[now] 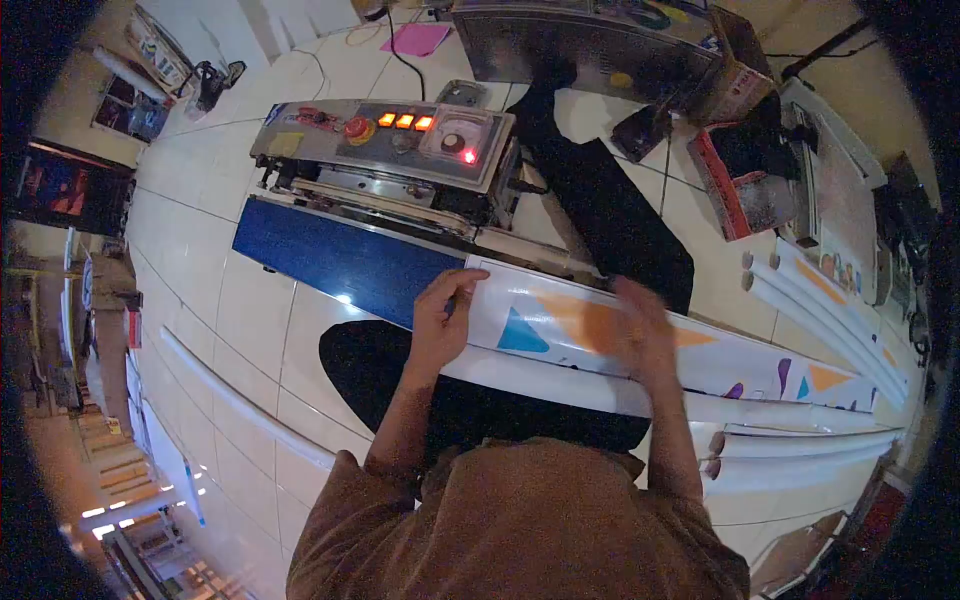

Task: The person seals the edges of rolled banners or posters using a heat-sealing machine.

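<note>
A long white printed sheet (600, 330) with orange, teal and purple shapes lies across the blue belt of a machine (390, 145) and extends to the right. My left hand (442, 315) pinches the sheet's left end, near its upper corner. Over the sheet's middle is my right hand (640, 330), smeared by motion, so its fingers are not clear. The blue belt (340, 260) runs out to the left of the sheet. Three orange lit switches, a red knob and a dial show on the machine's panel. Along the sheet's near side runs a white rolled edge.
White rolls (820, 320) lie at the right, with more rolls (800, 445) below them. A long white tube (240, 395) rests on the tiled floor at the left. Black cloth (630, 220) lies behind the machine, near a red and white box (720, 185) and a metal cabinet (590, 50).
</note>
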A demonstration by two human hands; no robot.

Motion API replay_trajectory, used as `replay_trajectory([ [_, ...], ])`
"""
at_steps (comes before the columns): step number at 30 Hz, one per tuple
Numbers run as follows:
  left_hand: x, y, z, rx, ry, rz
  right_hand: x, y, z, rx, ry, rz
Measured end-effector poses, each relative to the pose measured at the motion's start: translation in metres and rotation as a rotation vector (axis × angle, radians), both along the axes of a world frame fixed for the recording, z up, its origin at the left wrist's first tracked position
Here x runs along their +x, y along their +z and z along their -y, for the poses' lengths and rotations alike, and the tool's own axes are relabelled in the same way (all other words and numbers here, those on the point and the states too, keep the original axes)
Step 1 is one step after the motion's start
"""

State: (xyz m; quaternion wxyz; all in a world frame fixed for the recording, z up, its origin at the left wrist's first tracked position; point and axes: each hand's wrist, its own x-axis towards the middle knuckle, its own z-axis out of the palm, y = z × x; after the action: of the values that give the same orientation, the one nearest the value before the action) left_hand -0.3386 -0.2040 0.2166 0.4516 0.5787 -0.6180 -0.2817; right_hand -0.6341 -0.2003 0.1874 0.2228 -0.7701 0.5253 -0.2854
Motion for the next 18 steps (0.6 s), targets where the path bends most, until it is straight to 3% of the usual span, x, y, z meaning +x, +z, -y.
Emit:
replay_trajectory([
  [2,-0.001,0.012,-0.001,-0.012,-0.03,0.049,0.054,0.018,0.017,-0.139,0.201,-0.065],
  [6,-0.003,0.026,-0.005,0.065,-0.027,0.121,0.101,0.033,0.025,-0.077,0.228,-0.031],
  [8,-0.002,0.027,-0.007,0.093,-0.02,0.13,0.107,0.035,0.024,-0.038,0.192,-0.01],
  [10,0.002,0.023,-0.006,-0.022,-0.025,0.367,0.107,0.033,0.023,0.023,0.18,-0.013],
  [13,0.0,0.032,-0.007,0.022,-0.025,0.496,0.101,0.025,0.02,0.03,0.139,-0.018],
  [18,0.002,0.044,-0.008,0.025,-0.009,0.508,0.098,0.034,0.019,0.069,0.123,0.067],
])
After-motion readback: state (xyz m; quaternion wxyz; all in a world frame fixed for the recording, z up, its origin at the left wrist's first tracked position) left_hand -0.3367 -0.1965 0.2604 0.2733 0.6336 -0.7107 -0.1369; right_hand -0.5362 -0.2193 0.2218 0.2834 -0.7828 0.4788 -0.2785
